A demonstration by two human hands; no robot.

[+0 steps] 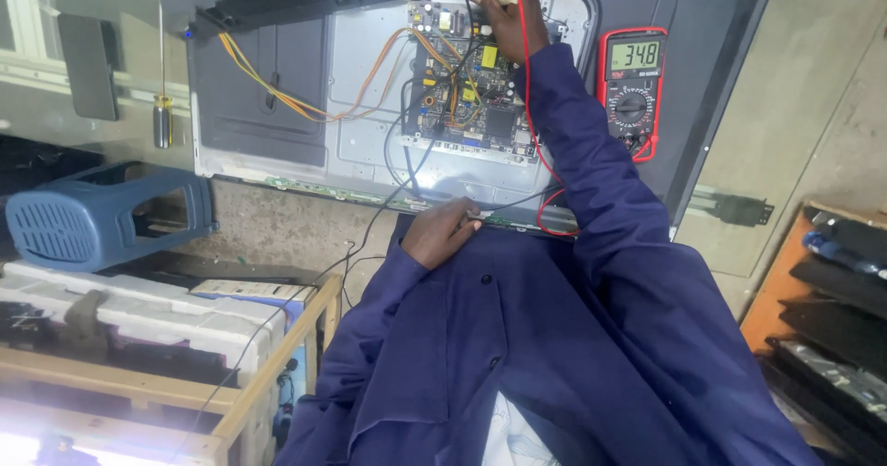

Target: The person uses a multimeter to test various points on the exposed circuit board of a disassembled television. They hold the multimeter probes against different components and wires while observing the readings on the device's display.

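An opened flat television lies face down, its grey metal back panel (365, 87) bare. A green circuit board (459, 87) with orange wires sits in the middle of it. My right hand (499, 4) reaches to the board's far edge, shut on a probe with a red lead (528, 78). My left hand (442, 232) rests at the panel's near edge, pinching a thin black probe against the metal frame. A red-cased multimeter (632, 87) with a lit display lies on the panel right of my right sleeve; both leads run to it.
A yellow-handled screwdriver (162, 115) lies left of the television. A blue plastic stool (92, 217) is tipped on the floor at the left. A wooden rack (277, 355) with white foam blocks stands at lower left. An orange shelf (776, 281) with dark parts stands at the right.
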